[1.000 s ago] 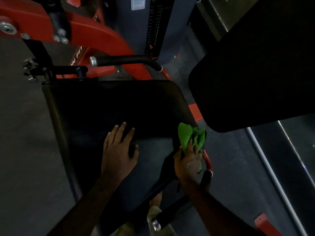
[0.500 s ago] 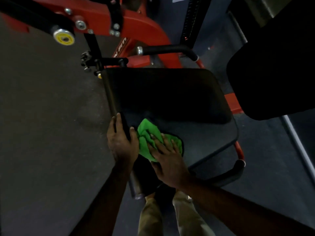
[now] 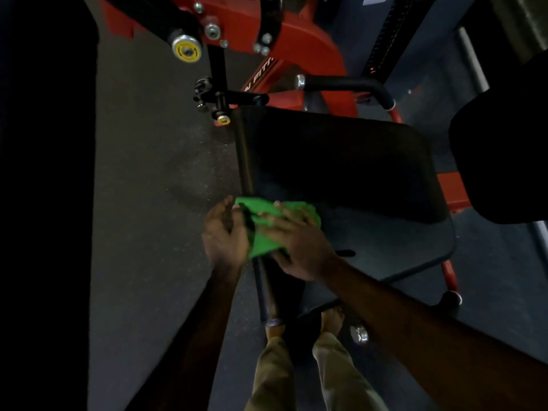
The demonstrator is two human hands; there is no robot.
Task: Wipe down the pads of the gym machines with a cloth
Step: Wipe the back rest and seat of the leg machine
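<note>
A green cloth (image 3: pixel 264 243) lies crumpled on the near left corner of the black seat pad (image 3: pixel 341 173) of a red gym machine. My right hand (image 3: pixel 301 244) presses flat on the cloth, fingers spread and pointing away from me. My left hand (image 3: pixel 226 232) curls round the pad's left edge, and its thumb pinches the cloth's left side where it drapes over that edge. A second black pad (image 3: pixel 501 155) hangs at the right edge of the view.
The red machine frame (image 3: pixel 299 40) and a black handle bar (image 3: pixel 347 84) stand beyond the seat. A red tube (image 3: pixel 450 277) runs under the seat's right side. Dark rubber floor (image 3: pixel 154 203) spreads to the left. My legs and feet (image 3: pixel 299 366) are below the seat.
The cloth went from the pad's right edge across to its left edge under my right hand. My left hand left the pad's top and took hold at the left edge.
</note>
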